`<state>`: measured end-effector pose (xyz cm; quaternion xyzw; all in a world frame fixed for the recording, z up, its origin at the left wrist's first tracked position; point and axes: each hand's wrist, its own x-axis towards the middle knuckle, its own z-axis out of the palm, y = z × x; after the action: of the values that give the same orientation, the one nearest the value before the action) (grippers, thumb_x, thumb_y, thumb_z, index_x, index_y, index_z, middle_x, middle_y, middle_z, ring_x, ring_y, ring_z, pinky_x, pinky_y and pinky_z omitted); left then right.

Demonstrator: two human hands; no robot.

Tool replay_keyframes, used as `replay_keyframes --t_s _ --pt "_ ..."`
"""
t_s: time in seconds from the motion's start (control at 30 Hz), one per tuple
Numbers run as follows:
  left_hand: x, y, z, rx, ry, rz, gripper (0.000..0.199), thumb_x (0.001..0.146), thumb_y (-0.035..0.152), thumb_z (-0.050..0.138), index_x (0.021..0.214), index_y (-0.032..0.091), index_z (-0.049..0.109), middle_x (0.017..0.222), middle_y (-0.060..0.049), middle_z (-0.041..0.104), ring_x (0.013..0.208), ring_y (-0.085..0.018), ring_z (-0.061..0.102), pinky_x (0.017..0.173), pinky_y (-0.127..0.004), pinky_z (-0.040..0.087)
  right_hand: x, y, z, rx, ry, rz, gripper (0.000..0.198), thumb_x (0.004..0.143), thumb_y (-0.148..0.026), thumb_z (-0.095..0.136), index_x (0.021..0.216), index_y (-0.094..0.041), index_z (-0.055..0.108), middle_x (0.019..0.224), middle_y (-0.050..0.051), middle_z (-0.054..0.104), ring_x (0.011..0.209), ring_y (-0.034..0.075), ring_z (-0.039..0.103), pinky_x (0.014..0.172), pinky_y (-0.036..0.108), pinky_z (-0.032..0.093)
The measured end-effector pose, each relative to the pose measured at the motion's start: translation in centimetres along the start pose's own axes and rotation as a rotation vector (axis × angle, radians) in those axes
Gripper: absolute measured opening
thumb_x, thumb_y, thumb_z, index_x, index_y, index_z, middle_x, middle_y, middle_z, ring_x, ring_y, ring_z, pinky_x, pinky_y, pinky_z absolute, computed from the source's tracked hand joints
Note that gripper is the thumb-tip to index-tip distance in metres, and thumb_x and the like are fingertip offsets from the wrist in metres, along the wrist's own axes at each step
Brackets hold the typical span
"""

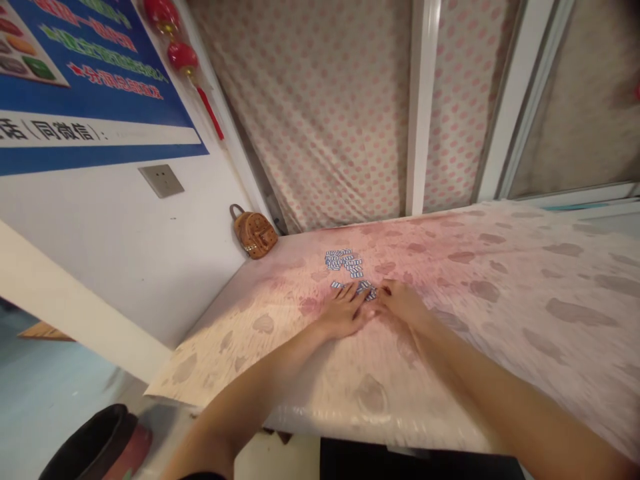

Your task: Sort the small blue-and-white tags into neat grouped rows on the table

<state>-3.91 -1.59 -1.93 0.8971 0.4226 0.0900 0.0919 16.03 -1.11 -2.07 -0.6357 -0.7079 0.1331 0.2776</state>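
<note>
Small blue-and-white striped pieces lie in a cluster on the pink patterned table cover, just beyond my hands; their exact kind is too small to tell. A second group of the same pieces sits between my two hands. My left hand rests on the cover with its fingers spread, the tips at the near edge of these pieces. At their right side, my right hand has its fingers bent together in a pinch. Whatever lies between those fingertips is hidden.
A small brown backpack-shaped bag stands at the table's far left corner against the wall. Behind the table hangs a dotted curtain. A dark-lined bin is on the floor at lower left. The table's front edge runs under my forearms.
</note>
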Motion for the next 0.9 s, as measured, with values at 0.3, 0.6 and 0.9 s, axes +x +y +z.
replay_keyframes --t_s 0.3,0.6,0.9 --pt "-3.2 0.5 -1.9 -0.017 0.096 -0.147 0.064 0.099 0.064 0.023 0.158 0.04 0.02 0.167 0.004 0.007 0.155 -0.023 -0.001 0.126 -0.05 0.007 -0.2 -1.0 -1.1 0.097 0.148 0.074 0.025 0.091 -0.019 0.046 0.075 -0.018 0.066 0.073 0.005 0.068 0.066 0.016 0.059 0.058 0.025 0.03" --pt "10.9 -9.8 -2.2 -0.004 0.058 -0.523 0.077 0.096 0.066 0.012 0.158 0.023 0.023 0.167 -0.009 0.016 0.155 -0.026 0.009 0.124 -0.05 0.013 -0.1 -0.6 -0.4 0.16 0.157 0.042 0.025 0.09 -0.02 0.047 0.067 -0.019 0.056 0.062 0.001 0.059 0.057 0.014 0.052 0.055 0.026 0.027" --pt "11.5 -8.4 -0.1 0.041 -0.004 -0.316 0.08 0.093 0.072 0.012 0.159 0.026 0.022 0.167 -0.007 0.013 0.154 -0.028 0.011 0.124 -0.05 0.01 -1.1 -2.0 -0.3 0.172 0.048 0.023 0.025 0.092 -0.021 0.046 0.066 -0.02 0.05 0.063 0.0 0.058 0.057 0.013 0.051 0.055 0.025 0.027"
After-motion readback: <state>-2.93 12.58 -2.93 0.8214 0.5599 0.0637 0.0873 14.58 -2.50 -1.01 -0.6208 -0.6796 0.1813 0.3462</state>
